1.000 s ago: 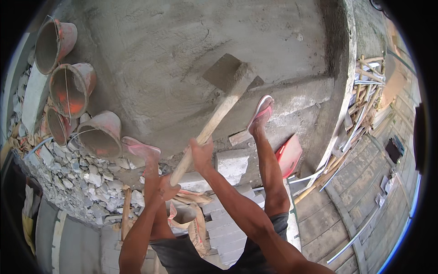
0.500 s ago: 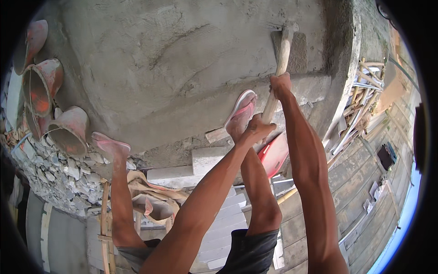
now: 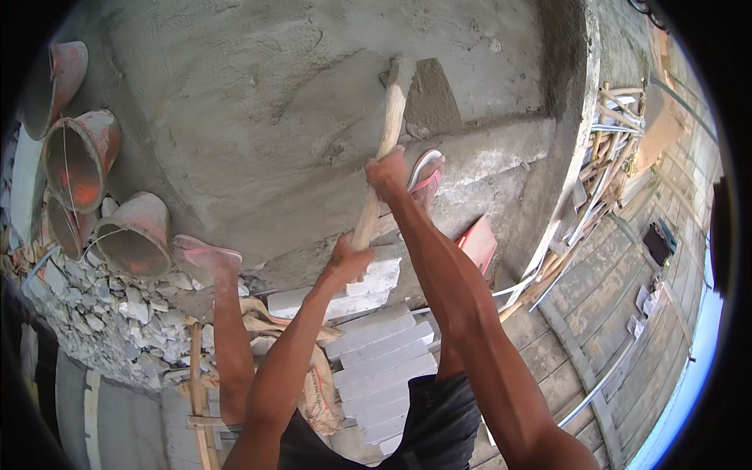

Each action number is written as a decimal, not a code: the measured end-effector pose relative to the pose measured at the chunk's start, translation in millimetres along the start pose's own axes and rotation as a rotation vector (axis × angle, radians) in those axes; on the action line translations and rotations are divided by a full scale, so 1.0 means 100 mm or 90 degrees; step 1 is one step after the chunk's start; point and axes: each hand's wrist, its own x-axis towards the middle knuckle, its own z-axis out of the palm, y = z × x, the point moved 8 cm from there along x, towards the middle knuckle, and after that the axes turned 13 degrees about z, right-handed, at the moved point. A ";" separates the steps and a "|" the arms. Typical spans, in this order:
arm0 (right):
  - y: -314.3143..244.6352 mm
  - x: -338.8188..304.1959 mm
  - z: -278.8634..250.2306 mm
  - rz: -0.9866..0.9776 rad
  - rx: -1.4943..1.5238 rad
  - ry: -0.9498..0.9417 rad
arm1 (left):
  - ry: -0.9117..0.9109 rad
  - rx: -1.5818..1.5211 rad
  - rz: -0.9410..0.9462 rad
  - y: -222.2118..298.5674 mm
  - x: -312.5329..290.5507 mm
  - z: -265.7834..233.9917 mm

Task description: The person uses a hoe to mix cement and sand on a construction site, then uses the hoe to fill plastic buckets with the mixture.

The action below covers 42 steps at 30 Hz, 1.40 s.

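Both of my hands are wrapped round the wooden handle of a hoe (image 3: pixel 393 106). My right hand (image 3: pixel 387 174) grips the middle of the handle, and my left hand (image 3: pixel 349 257) holds it lower, near its end. The flat hoe blade (image 3: pixel 434 98), coated in grey mortar, rests at the wet mortar (image 3: pixel 251 102), just above my sandalled right foot (image 3: pixel 425 174). My other foot, in a pink sandal (image 3: pixel 205 254), stands at the mortar's lower left edge.
Several mud-stained buckets (image 3: pixel 135 233) stand at the left, beside broken rubble (image 3: pixel 133 305). Pale blocks (image 3: pixel 384 368) are stacked near my legs. A concrete kerb (image 3: pixel 576 157) bounds the mortar on the right, with bamboo and scrap poles (image 3: pixel 615 172) beyond. A red-edged object (image 3: pixel 478 243) lies by my right arm.
The hoe has swung left, both hands moving with it and staying closed on the handle. Its blade now shows broadside, left of where it was. The view has shifted slightly.
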 end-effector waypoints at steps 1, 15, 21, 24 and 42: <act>-0.01 -0.14 0.14 -0.010 0.014 0.011 | 0.004 0.004 -0.006 -0.05 -0.11 -0.17; -0.26 -2.19 2.22 0.031 0.117 -0.111 | 0.075 0.102 -0.077 -0.40 -1.83 -2.64; -0.06 -2.74 2.00 -0.081 0.201 -0.133 | 0.068 0.148 -0.075 -0.66 -2.31 -2.50; 0.05 -2.36 1.49 -0.106 0.182 -0.062 | 0.062 0.106 -0.026 -0.76 -1.93 -1.93; 0.34 1.21 -1.25 -0.077 -0.020 0.183 | -0.097 -0.036 0.012 -0.01 1.08 1.31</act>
